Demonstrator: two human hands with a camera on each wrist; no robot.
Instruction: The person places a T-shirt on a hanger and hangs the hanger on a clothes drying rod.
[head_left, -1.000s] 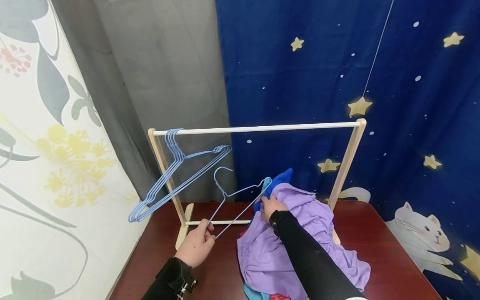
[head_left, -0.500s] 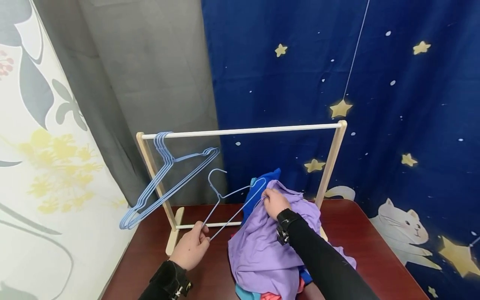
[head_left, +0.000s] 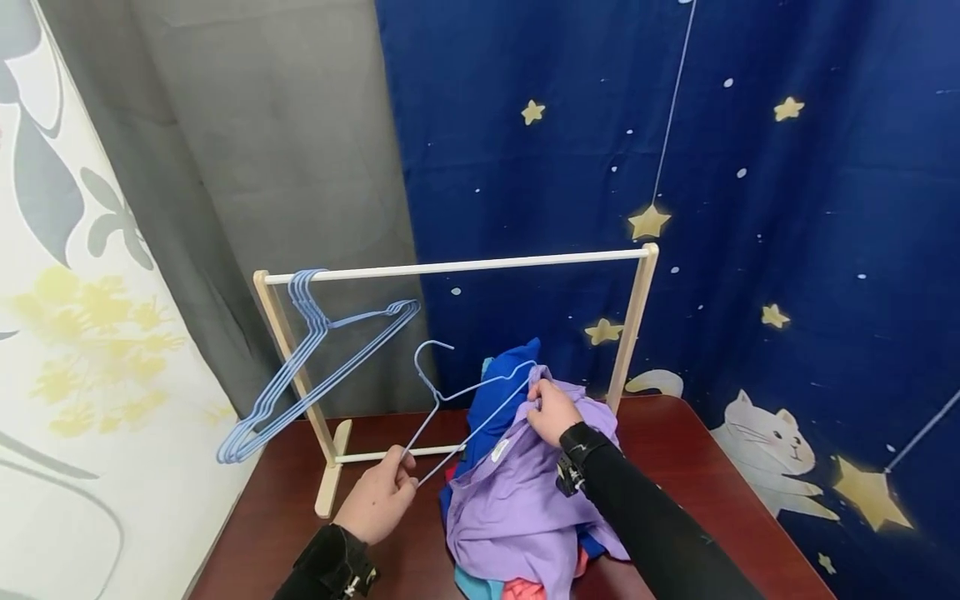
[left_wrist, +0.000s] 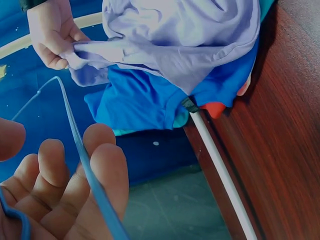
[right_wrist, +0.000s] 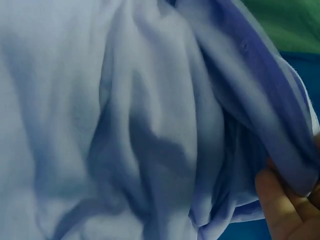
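Note:
My left hand point(head_left: 381, 493) grips a light blue wire hanger point(head_left: 437, 396) near one lower end; its hook points up and its far shoulder reaches the purple garment point(head_left: 510, 525). With fingers and thumb my right hand point(head_left: 553, 414) pinches that garment's upper edge, close to the hanger's far tip. A white label point(head_left: 500, 450) shows inside the opening. In the left wrist view the hanger wire point(left_wrist: 82, 155) runs across my fingers, and the held edge of cloth point(left_wrist: 95, 52) is stretched out from the pile. The right wrist view is mostly filled by purple folds point(right_wrist: 150, 125).
Several matching hangers point(head_left: 318, 321) hang at the left of a wooden rack's white top bar point(head_left: 465, 267). Under the purple garment lie blue cloth point(head_left: 487, 408), teal cloth point(head_left: 480, 585) and coral cloth point(head_left: 523, 590) on the dark red table point(head_left: 697, 467). Curtains point(head_left: 540, 192) stand behind.
The right hand has drawn the purple garment's edge up and turned it, so the label now shows. The left hand keeps its hold on the hanger. The head view has swung right.

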